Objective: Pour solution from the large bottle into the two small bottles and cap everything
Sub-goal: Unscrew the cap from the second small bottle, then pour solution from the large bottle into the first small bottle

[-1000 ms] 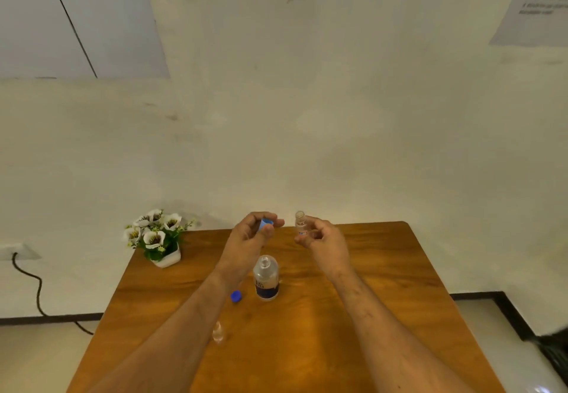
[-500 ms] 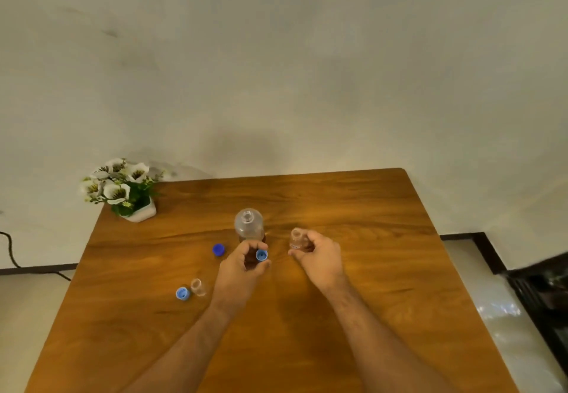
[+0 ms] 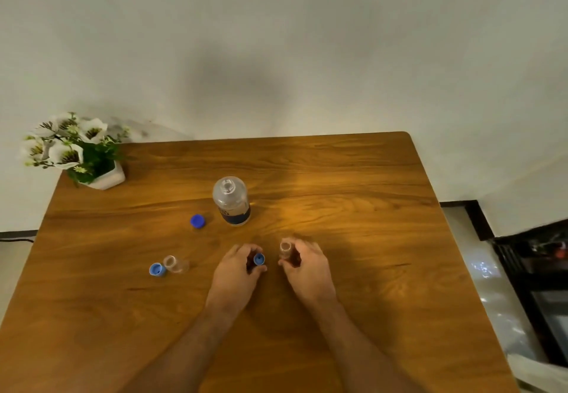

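L hand (image 3: 238, 269) pinched a small blue plastic cap (image 3: 259, 259); R hand (image 3: 302, 265) gripped a small clear glass vial (image 3: 285, 248), upright w/ mouth open, near table centre. Cap sat just left of vial mouth, approx level; L hand nearer.

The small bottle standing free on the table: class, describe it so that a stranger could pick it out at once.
Start at the wooden table and go to its left side, nearer than the flower pot. A small clear bottle stands there, uncapped. Unlike the other small bottle, no hand holds it, and a light blue cap lies against it.
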Demonstrator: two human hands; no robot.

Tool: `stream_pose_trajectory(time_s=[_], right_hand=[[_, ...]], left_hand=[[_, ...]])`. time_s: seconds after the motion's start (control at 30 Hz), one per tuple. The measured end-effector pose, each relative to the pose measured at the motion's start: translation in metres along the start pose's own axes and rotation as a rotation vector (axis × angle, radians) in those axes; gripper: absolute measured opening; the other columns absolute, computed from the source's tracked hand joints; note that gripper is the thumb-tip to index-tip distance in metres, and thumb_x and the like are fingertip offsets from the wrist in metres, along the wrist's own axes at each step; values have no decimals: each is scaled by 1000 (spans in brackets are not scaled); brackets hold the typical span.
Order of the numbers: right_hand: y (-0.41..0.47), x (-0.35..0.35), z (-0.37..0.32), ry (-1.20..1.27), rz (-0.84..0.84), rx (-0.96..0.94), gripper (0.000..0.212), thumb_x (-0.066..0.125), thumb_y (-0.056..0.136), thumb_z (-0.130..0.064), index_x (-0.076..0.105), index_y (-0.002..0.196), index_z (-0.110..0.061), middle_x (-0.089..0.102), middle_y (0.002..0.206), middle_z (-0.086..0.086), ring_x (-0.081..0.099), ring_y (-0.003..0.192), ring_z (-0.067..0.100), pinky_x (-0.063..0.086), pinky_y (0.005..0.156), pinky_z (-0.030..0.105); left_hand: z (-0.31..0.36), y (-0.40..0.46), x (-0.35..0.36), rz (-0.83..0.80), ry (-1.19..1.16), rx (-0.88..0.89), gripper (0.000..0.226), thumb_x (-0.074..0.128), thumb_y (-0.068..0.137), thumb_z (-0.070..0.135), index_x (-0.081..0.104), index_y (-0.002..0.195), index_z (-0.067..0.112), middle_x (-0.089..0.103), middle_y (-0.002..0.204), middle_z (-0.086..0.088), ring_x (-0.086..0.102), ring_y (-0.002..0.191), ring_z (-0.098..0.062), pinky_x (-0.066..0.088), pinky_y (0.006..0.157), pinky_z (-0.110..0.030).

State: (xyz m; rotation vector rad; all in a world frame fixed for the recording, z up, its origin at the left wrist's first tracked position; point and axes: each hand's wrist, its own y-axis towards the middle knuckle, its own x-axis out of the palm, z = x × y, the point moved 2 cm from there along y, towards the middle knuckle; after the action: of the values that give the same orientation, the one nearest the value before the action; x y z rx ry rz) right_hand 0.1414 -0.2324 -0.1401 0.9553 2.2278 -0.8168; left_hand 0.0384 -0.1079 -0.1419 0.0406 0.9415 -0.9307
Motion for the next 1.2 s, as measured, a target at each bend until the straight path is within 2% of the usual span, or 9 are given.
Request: stream_pose_trajectory(time_s=[0.2, 0.53, 0.6, 0.77, 0.87, 1.0, 1.13, 1.2], right_hand=[[1, 1, 5, -16, -24, -16, 43, 71, 88, -22, 59, 128, -29, 59, 126, -13, 42, 119, 2, 31, 97, 15], [1, 2, 8, 22, 7, -37, 38, 74, 85, -23, 62, 121, -30, 61, 116, -16, 44, 114, 3, 43, 101, 24], [1, 2, 9, 14, 6, -43, 42, 75, 84, -21, 62, 123, -28, 61, 120, -14, 44, 116, 4, 42, 101, 23], [0, -1, 6, 5, -47, -31, 59, 73, 85, -14, 52, 138, -27, 55, 135, -9, 42, 129, 9, 41, 111, 33], [-2, -10, 6, 14, -82, 9, 62, 64, 87, -4, 48, 142, -28, 53, 135, -9, 47, 127, 10, 42, 111, 33], [-3, -28, -2, 157, 44, 31, 53, 52, 90, 5, 58, 133, -25, 62, 128, -8, 56, 118, 5, 47, 103, 25], [9, -47, -40, 318, 243, -16, 41, 54, 93, 2, 65, 122, -25, 68, 118, -8, 63, 94, 7, 57, 83, 27], [14, -50, -68, 363, 278, -44, 37, 57, 93, -1, 66, 121, -23, 69, 113, -8, 63, 98, 5, 56, 84, 22]], left_hand=[[6, 3, 8, 18, 53, 46, 35, 68, 87, 31, 55, 120, 33, 50, 122, 14, 48, 109, -2, 46, 98, -24], [4, 0, 12, 22, 48, 30, 54, 70, 86, 29, 46, 134, 29, 45, 134, 9, 48, 122, -8, 44, 106, -28], [3, -1, 13, 14, 52, 34, 56, 70, 86, 30, 45, 136, 28, 45, 134, 9, 48, 121, -8, 43, 106, -27], [3, -7, 9, -17, 59, 8, 62, 72, 85, 29, 42, 140, 29, 44, 135, 9, 48, 122, -8, 45, 107, -31], [5, -16, 2, -36, 55, 12, 64, 71, 86, 22, 39, 141, 30, 43, 137, 12, 47, 123, -5, 45, 107, -30], [7, -31, -19, -10, 54, 63, 54, 62, 92, 16, 41, 139, 32, 44, 133, 15, 47, 116, -1, 47, 101, -23], [12, -37, -48, 81, 26, 104, 50, 57, 94, 8, 44, 137, 29, 42, 122, 20, 47, 108, 0, 45, 92, -15], [14, -40, -65, 128, 10, 118, 47, 54, 95, 7, 45, 136, 28, 42, 120, 20, 48, 107, 0, 45, 91, -16]])
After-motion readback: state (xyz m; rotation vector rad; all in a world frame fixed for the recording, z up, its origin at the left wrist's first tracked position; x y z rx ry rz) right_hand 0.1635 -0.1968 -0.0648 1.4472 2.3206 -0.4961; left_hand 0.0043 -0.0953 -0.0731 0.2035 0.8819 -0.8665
